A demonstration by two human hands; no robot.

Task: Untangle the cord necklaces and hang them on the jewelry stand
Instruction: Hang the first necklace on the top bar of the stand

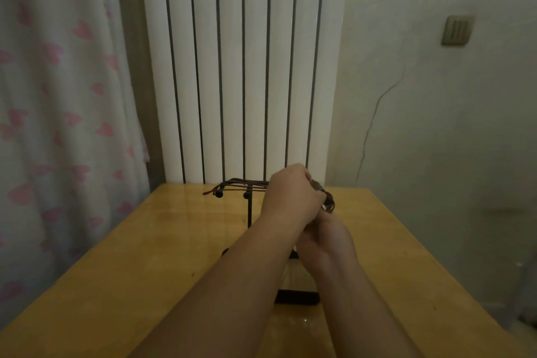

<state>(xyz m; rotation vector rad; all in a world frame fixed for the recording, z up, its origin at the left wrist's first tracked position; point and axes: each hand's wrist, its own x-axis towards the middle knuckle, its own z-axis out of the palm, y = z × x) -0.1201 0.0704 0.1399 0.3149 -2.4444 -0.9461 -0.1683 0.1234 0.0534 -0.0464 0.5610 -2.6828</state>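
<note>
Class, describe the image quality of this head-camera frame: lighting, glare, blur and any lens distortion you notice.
Head view: dim, flat light; the glossy table mirrors the radiator as pale streaks; the wide-angle lens fans the radiator's bars outward towards the top; the left hand, right hand and cord necklaces look soft, cord detail lost in the gloom.

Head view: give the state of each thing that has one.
Black metal jewelry stand: upright on the yellow wooden table.
Dark cord necklaces: bunched between both hands.
Left hand: grips them from above.
Right hand: grips them from below.
</note>
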